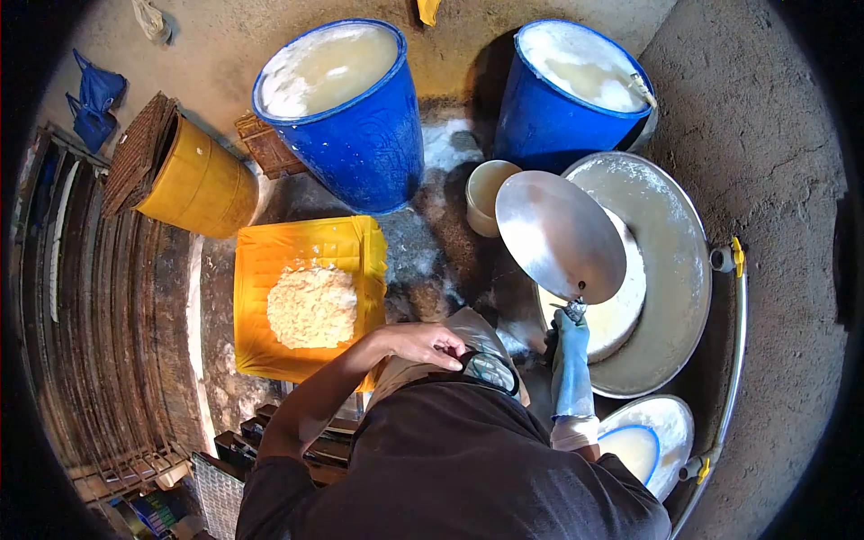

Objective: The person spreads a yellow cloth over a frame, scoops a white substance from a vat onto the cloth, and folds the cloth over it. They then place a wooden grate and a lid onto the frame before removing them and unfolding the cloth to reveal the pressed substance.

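Note:
My right hand (571,335), in a blue-grey rubber glove, grips the short handle of a wide shallow metal pan (553,229). The pan hangs tilted over the left part of a large metal basin (679,261), which holds a pale whitish liquid or paste. My left hand (427,344) is bare and rests at my waist, its fingers curled beside a black strap (466,358) on my apron. Whether those fingers hold the strap is hard to make out. Left of me, a pale crumbly heap (312,307) lies on a yellow cloth (256,241).
Two blue drums (360,153) with whitish liquid stand at the back. A white bucket (480,216) sits by the pan. At the left are a yellow drum (202,180) and wooden slats (108,315). A pipe (740,342) runs along the right wall, near a smaller basin (675,432).

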The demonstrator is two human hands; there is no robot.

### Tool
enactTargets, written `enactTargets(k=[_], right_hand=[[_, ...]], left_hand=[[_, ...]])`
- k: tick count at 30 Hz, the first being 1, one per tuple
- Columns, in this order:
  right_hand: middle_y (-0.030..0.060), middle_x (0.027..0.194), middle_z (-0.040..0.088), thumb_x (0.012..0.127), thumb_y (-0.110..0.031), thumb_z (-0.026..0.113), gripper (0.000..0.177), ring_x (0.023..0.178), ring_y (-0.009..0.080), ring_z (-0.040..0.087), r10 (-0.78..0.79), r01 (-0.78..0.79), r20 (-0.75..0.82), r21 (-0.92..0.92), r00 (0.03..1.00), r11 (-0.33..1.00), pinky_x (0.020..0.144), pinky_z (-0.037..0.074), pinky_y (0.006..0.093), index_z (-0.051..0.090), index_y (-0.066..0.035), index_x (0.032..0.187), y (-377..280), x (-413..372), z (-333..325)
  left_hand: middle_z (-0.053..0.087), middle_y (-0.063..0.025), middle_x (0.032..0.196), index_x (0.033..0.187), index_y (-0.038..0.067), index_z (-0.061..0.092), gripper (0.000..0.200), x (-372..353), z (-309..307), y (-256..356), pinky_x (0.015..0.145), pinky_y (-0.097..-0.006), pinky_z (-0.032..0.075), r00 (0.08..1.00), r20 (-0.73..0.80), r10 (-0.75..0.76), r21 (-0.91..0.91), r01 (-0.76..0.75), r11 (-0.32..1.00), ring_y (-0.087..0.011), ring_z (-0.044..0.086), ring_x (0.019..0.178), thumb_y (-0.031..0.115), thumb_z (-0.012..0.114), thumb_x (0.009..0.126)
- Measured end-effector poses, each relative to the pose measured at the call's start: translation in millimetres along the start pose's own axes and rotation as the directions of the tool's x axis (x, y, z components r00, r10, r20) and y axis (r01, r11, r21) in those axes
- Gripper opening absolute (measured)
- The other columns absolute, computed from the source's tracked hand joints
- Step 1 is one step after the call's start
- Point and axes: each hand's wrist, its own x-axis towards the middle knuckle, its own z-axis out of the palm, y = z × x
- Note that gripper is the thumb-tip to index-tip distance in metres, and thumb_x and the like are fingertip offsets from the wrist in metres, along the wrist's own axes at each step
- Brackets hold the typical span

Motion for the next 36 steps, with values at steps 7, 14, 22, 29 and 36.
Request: enactTargets(k=[7, 14, 22, 29, 36], right_hand=[[0.0041, 0.067, 0.056, 0.082, -0.015, 0.072, 0.02, 0.043, 0.0144, 0.051, -0.014, 0.014, 0.006, -0.005, 1.0, 1.0, 0.038, 0.044, 0.0295, 0.058, -0.009, 0.095, 2, 4, 1], [0.004, 0.071, 0.057, 0.083, -0.015, 0.071, 0.019, 0.047, 0.0136, 0.051, 0.014, -0.014, -0.012, -0.031, 1.0, 0.999, 0.041, 0.046, 0.0288, 0.059, -0.009, 0.096, -13, -12, 8], [0.0037, 0.072, 0.057, 0.081, -0.018, 0.073, 0.023, 0.048, 0.0135, 0.052, 0.023, -0.026, -0.038, -0.073, 0.999, 0.997, 0.041, 0.047, 0.0291, 0.059, -0.01, 0.096, -11, -9, 10], [0.0038, 0.07, 0.057, 0.081, -0.017, 0.072, 0.02, 0.047, 0.0139, 0.052, 0.028, -0.03, -0.039, -0.057, 0.999, 0.998, 0.041, 0.047, 0.0293, 0.057, -0.011, 0.094, -15, -19, 11], [0.0029, 0.068, 0.054, 0.081, -0.013, 0.069, 0.017, 0.046, 0.0132, 0.05, 0.029, -0.029, -0.032, -0.014, 0.999, 0.999, 0.041, 0.044, 0.0288, 0.055, -0.011, 0.091, -16, -21, 18]], left_hand=[[0.056, -0.0001, 0.086, 0.1, 0.002, 0.062, 0.028, 6, -2, -20, 0.073, -0.031, 0.043, 0.993, -0.026, 0.116, 0.092, -0.113, 0.989, -0.0101, 0.049, 0.082, 0.029, 0.066, 0.096], [0.055, -0.0027, 0.095, 0.101, 0.0, 0.059, 0.031, 8, 3, -31, 0.077, -0.0325, 0.044, 0.994, 0.052, 0.091, 0.016, -0.092, 0.996, -0.0129, 0.05, 0.09, 0.03, 0.066, 0.096], [0.056, -0.0068, 0.106, 0.111, -0.001, 0.058, 0.028, 18, 3, -41, 0.091, -0.0308, 0.04, 0.98, 0.129, 0.149, 0.086, -0.161, 0.983, -0.0143, 0.05, 0.103, 0.024, 0.059, 0.101], [0.054, -0.005, 0.096, 0.102, -0.001, 0.059, 0.024, 11, 1, -43, 0.086, -0.0311, 0.04, 0.975, 0.125, 0.182, -0.026, -0.18, 0.983, -0.013, 0.049, 0.096, 0.023, 0.061, 0.099], [0.053, -0.0001, 0.093, 0.101, 0.002, 0.06, 0.028, 10, -9, -31, 0.08, -0.0283, 0.04, 0.986, 0.125, 0.113, 0.012, -0.115, 0.993, -0.0107, 0.048, 0.088, 0.028, 0.067, 0.096]])
